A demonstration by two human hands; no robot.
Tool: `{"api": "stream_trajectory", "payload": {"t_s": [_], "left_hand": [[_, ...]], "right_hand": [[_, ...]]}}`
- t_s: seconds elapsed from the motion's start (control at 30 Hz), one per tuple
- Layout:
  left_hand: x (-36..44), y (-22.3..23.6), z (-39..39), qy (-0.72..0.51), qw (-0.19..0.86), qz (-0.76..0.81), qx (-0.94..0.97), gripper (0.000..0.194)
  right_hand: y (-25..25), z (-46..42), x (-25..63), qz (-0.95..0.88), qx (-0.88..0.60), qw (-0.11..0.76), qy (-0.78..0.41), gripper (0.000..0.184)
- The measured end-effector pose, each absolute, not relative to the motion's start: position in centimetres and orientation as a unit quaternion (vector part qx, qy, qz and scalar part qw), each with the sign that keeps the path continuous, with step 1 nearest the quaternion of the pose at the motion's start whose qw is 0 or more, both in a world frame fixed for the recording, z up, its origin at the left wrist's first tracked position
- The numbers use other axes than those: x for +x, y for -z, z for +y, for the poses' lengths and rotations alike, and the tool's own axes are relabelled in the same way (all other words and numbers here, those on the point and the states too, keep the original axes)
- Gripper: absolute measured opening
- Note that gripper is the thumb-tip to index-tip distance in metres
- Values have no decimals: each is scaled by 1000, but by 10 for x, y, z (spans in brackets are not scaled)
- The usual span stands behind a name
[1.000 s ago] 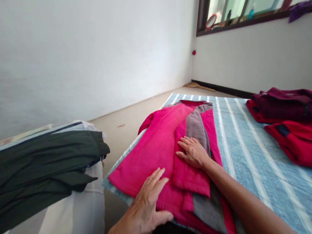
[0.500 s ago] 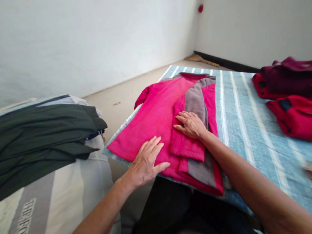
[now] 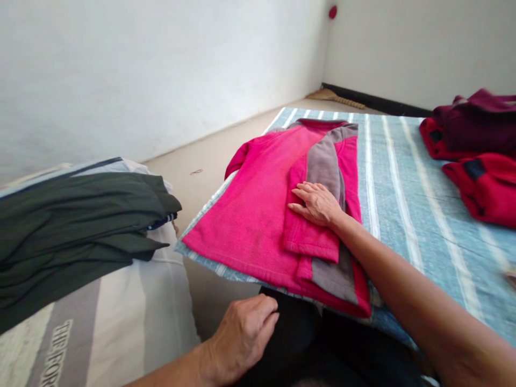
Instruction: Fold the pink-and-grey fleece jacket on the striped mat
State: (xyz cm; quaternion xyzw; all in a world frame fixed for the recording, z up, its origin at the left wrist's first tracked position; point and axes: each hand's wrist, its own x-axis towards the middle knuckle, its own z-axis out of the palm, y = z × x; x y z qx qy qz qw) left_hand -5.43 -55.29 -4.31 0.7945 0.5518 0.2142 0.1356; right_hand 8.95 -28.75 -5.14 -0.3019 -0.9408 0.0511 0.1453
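A pink fleece jacket with grey panels lies spread out on a blue striped cloth. One of its sleeves is folded inward over the body. My right hand rests flat on that folded sleeve, fingers stretched out and holding nothing. Below the jacket's near hem, just off the cloth's front edge, is my left hand. Its fingers are curled in and no fabric shows in them; it is apart from the jacket.
To the left, dark green folded clothes lie on a beige and grey striped cover. Folded red and maroon garments sit at the right. A broom lies on the floor by the far corner.
My left hand has lifted off the jacket's lower part, drawn back towards me and curled its fingers. My right hand stays on the folded sleeve.
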Motion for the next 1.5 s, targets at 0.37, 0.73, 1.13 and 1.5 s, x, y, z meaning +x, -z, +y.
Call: {"api": "stream_trajectory", "payload": {"t_s": [0.37, 0.73, 1.13, 1.5], "left_hand": [[-48, 83, -557, -260, 101, 570, 773, 13], [-64, 78, -548, -225, 90, 521, 818, 23], [-133, 93, -560, -14, 265, 632, 729, 16], [-105, 83, -550, -68, 513, 648, 558, 25]], "right_hand": [[53, -287, 90, -941, -299, 152, -45, 44], [52, -287, 90, -941, -299, 149, -48, 44], [55, -285, 91, -943, -293, 150, -54, 44], [60, -282, 94, -943, -294, 149, -53, 47]]}}
